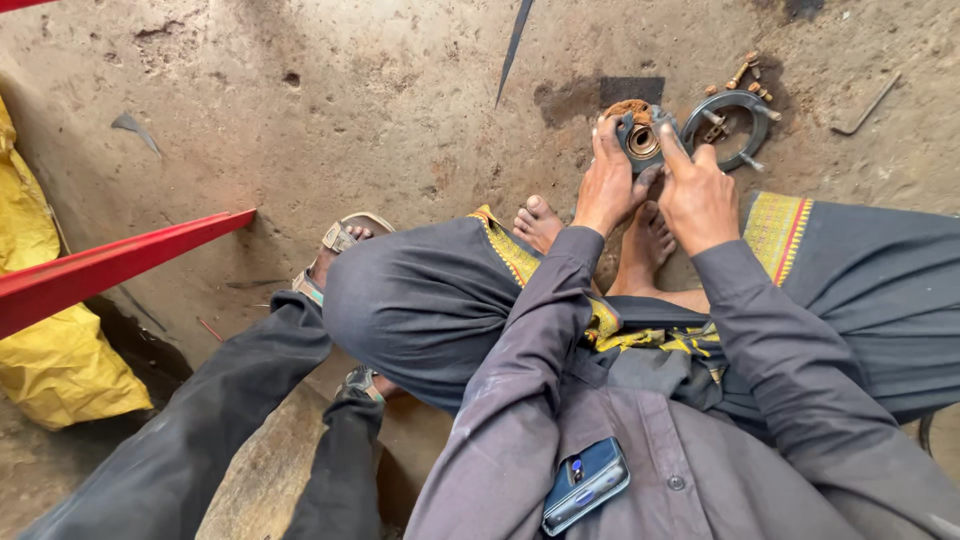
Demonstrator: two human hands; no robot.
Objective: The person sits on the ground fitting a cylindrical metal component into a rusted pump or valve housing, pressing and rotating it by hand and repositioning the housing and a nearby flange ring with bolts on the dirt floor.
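A small grey metal housing (640, 138) with a brass-coloured ring in its middle is held just above the dirt floor, beyond my bare feet (590, 232). My left hand (607, 186) grips its left side, fingers curled up over the edge. Opposite it, my right hand (695, 195) holds the right side, index finger stretched along the rim. Just right of the housing a grey metal ring (727, 128) with studs lies flat on the ground. A few small rusty bolts (745, 75) are scattered above the ring.
Another person's dark trouser legs (230, 420) and sandalled foot (340, 245) are at my left. A red metal bar (110, 265) crosses a yellow sack (45, 370) at far left. A thin dark blade (514, 45) lies on the oily floor. A phone (585, 484) sits in my shirt pocket.
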